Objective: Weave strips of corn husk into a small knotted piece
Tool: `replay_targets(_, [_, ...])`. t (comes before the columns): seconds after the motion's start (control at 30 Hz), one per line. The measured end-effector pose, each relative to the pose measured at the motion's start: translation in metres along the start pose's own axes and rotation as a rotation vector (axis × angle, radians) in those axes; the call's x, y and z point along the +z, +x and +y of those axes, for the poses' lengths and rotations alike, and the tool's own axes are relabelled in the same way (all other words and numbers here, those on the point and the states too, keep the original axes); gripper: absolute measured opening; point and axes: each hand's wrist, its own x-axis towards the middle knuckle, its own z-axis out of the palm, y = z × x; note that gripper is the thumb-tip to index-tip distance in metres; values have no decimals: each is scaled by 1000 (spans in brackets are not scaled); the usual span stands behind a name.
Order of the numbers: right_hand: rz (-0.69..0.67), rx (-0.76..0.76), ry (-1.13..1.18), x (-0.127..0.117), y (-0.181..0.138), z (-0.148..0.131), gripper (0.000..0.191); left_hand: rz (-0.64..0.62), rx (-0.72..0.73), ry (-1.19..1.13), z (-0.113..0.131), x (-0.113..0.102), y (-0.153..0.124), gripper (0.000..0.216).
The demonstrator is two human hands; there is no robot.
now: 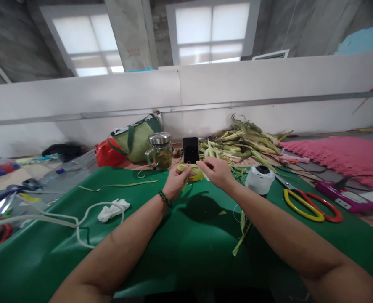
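Pale green-yellow corn husk (pixel 192 168) is held up in front of me, over the green table cover. My left hand (pixel 174 182) is closed round its left side, with a dark beaded bracelet at the wrist. On the other side, the fingers of my right hand (pixel 216 170) are pinched together at a husk strip; the exact grip is small in view. Just beyond the hands a black phone (pixel 191 149) stands upright. To the right of my right forearm sits a spool of white thread (pixel 260 180), with loose husk scraps (pixel 243 235) lying nearer to me.
Large scissors (pixel 312 205) with yellow and red handles lie at the right, near a purple power strip (pixel 344 197). A corn husk pile (pixel 249 136) lies behind. A glass mug (pixel 160 153), green bag (pixel 132 139), white cable (pixel 79 225) and crumpled tissue (pixel 113 209) are leftward.
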Motion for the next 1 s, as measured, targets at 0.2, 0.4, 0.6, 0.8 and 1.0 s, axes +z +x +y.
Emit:
replay_targets(0.2, [-68, -120, -24, 7, -1, 4, 19, 16, -28, -2, 0, 0, 0, 32])
replay_targets(0.4, [-169, 47, -43, 5, 2, 6, 27, 4, -61, -32, 1, 2, -1, 36])
replay_targets(0.6, [-271, 391, 465, 9, 7, 10, 36, -39, -51, 39, 0, 3, -3, 43])
replay_targets(0.8, [-93, 490, 866, 14, 7, 6, 29, -55, -70, 108, -4, 2, -2, 40])
replay_targets(1.0, [47, -76, 294, 11, -7, -9, 11, -33, -72, 159, -4, 5, -4, 34])
